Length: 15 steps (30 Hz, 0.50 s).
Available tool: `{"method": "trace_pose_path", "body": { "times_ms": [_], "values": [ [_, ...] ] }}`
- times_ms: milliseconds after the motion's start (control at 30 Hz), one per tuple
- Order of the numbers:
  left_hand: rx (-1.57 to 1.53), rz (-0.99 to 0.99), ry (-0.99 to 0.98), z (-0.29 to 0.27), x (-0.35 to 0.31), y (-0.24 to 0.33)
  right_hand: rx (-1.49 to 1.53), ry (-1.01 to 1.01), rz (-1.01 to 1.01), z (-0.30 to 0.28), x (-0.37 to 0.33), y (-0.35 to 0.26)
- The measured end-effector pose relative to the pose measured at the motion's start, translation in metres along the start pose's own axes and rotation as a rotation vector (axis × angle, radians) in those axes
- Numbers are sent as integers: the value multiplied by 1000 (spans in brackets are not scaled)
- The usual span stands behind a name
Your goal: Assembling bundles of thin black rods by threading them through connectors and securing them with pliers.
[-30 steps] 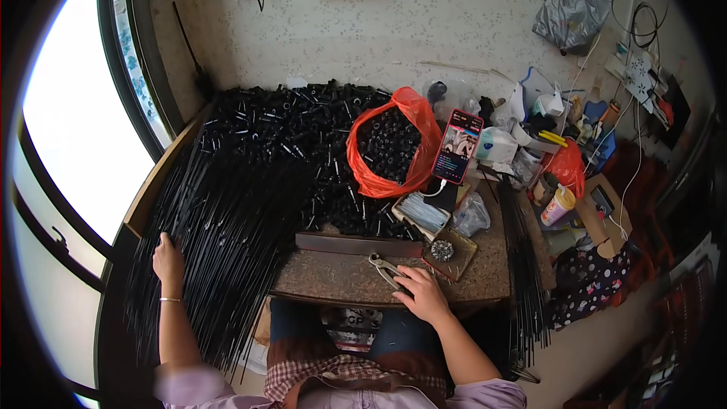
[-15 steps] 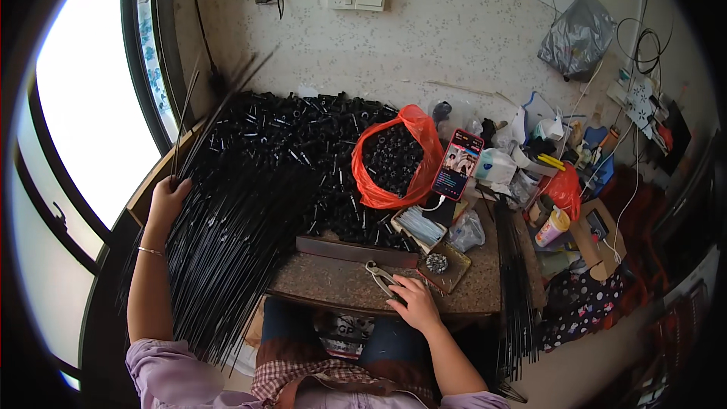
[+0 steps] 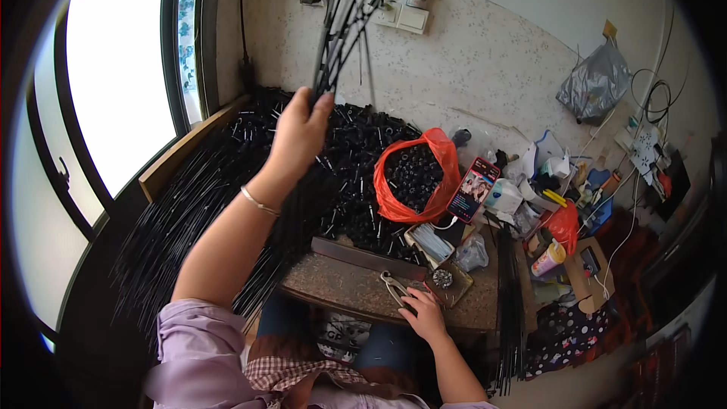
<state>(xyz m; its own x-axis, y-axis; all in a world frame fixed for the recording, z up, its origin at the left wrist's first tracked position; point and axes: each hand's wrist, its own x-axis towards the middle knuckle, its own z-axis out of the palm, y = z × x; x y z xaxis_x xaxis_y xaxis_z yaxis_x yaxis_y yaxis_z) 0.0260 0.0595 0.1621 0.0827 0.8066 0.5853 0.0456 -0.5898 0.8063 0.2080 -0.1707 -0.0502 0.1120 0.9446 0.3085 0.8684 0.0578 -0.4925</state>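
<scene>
My left hand point(image 3: 297, 135) is raised over the table's far side, fingers closed round a bunch of thin black rods point(image 3: 338, 49) that stand up and fan out at the top. Under and left of that arm lies a large heap of similar long black rods point(image 3: 178, 220). At the table's front edge, my right hand point(image 3: 425, 315) rests with its fingers curled over the handles of metal pincers point(image 3: 391, 285). The pincers' jaws point away from me, and part of the handles is hidden under the fingers.
Small black tubular parts point(image 3: 352, 132) are heaped at the back. Beside them stand a red plastic bag point(image 3: 386, 201) of black parts, a lit phone point(image 3: 473, 191) and a metal strip point(image 3: 367, 255). More black rods point(image 3: 511, 310) hang at the right; clutter fills the far right.
My left hand has lifted a bunch of rods from the heap's left side and moved up and right. The view has shifted left. My right hand stays at the pincers.
</scene>
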Motion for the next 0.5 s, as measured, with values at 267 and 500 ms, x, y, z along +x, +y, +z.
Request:
{"method": "trace_pose_path", "body": {
  "times_ms": [267,500],
  "values": [
    [-347,-74,-43,11,-69,-42,-46,-12,8,-5,-19,-25],
    [-362,-58,-122,-2,-127,-25,292,102,-67,-13,-2,-123]
  ]
}}
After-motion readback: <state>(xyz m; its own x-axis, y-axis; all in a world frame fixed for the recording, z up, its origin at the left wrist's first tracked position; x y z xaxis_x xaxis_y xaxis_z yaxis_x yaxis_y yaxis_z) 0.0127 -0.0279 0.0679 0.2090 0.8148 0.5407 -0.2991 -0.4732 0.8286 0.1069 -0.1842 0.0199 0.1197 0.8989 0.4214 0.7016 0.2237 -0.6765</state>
